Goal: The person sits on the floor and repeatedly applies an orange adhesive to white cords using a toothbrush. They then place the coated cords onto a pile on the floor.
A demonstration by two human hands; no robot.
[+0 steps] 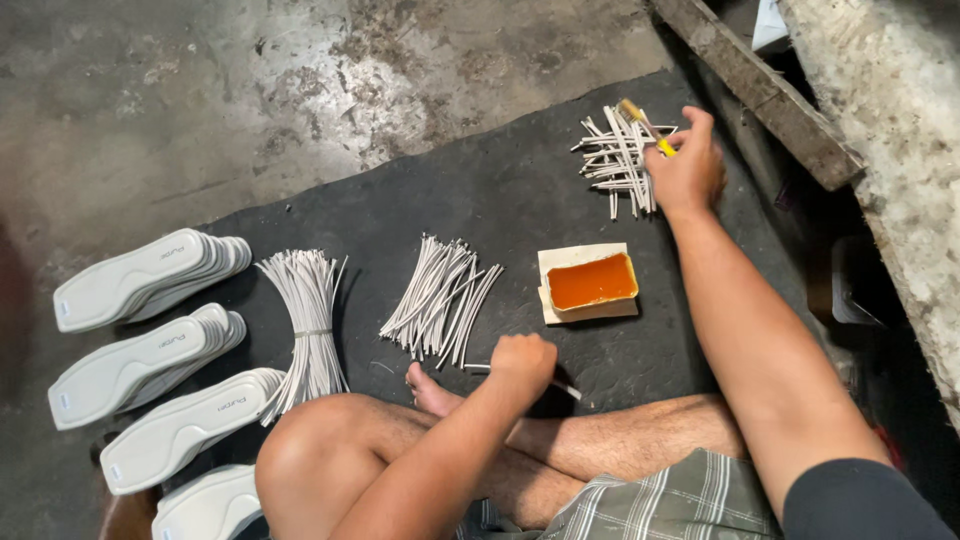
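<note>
My right hand (686,168) is shut on a yellow-handled brush (645,124) and hovers over a crossed pile of white strips (617,158) at the far right of the black mat (520,190). My left hand (522,360) is closed on one thin white strip (476,367) lying on the mat just ahead of my crossed legs. A loose heap of white strips (440,296) lies just beyond the left hand. To its right sits an open carton of orange glue (591,283).
A tied bundle of white strips (305,320) lies at the left. Further left, several stacks of white shoe insoles (150,345) fan over the mat's edge. Bare concrete floor (200,100) lies behind. A wooden plank (760,90) and rough wall border the right.
</note>
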